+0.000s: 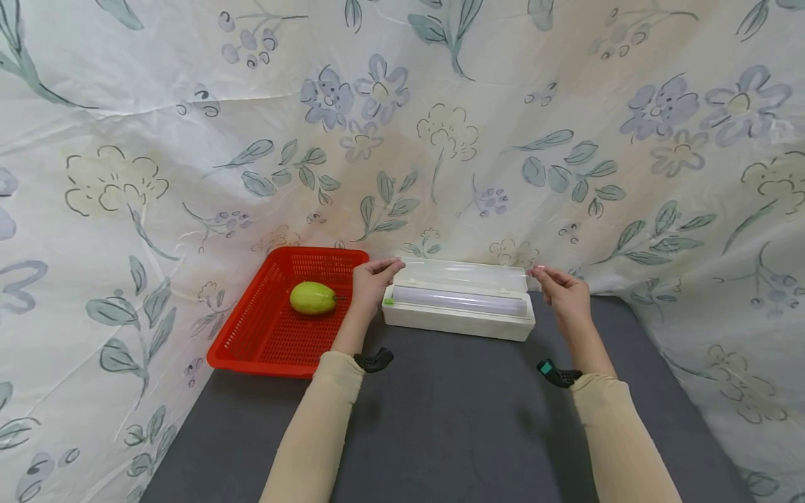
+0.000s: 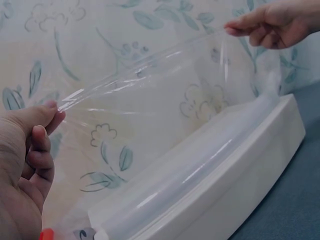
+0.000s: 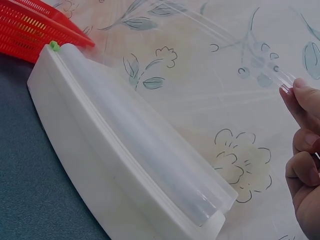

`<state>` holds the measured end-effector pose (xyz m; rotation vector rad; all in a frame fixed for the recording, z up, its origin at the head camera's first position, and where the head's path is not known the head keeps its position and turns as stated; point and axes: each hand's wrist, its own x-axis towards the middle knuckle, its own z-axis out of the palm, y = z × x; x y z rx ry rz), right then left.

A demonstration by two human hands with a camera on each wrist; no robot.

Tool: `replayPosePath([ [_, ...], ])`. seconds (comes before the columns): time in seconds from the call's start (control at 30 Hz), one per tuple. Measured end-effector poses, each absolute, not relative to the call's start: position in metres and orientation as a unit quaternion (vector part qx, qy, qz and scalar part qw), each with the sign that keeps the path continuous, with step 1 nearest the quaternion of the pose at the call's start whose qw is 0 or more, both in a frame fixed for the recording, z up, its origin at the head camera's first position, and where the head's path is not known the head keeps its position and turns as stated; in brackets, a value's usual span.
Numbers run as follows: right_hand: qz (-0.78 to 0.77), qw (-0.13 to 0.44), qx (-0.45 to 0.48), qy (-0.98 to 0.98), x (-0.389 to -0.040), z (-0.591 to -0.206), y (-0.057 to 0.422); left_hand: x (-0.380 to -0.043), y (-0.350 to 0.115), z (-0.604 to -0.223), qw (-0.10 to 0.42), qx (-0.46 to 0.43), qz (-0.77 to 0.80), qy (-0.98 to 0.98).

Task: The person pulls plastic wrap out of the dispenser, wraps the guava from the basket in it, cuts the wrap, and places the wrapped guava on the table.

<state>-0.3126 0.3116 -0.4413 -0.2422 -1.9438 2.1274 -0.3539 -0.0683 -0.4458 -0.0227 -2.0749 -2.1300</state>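
Observation:
A clear sheet of plastic wrap (image 2: 150, 75) stretches up from its roll, taut between both hands. My left hand (image 1: 372, 281) pinches one upper corner between thumb and forefinger, above the left end of the dispenser. The other corner is pinched by my right hand (image 1: 566, 295), just beyond the dispenser's right end. The white wrap dispenser box (image 1: 459, 323) lies on the table with its lid up at the back. Inside it the wrap roll (image 1: 459, 300) shows, and a small green piece (image 1: 388, 301) sits at the left end of the box.
Left of the dispenser stands a red plastic basket (image 1: 251, 349) holding a yellow-green oval fruit (image 1: 312, 298). A dark grey table (image 1: 453, 412) lies underneath. Floral cloth (image 1: 402, 161) hangs behind and at both sides.

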Motion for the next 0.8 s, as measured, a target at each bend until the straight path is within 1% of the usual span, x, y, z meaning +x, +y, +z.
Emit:
replayPosePath([
  [0.23,0.731,0.121,-0.075,-0.668,-0.314,-0.437,0.312,-0.355,-0.069,-0.443,0.092,-0.013,-0.717,-0.691],
  [0.8,0.739,0.132,-0.052,-0.658,-0.320,-0.427,0.313,-0.357,-0.071,-0.427,0.083,-0.003,-0.720,-0.689],
])
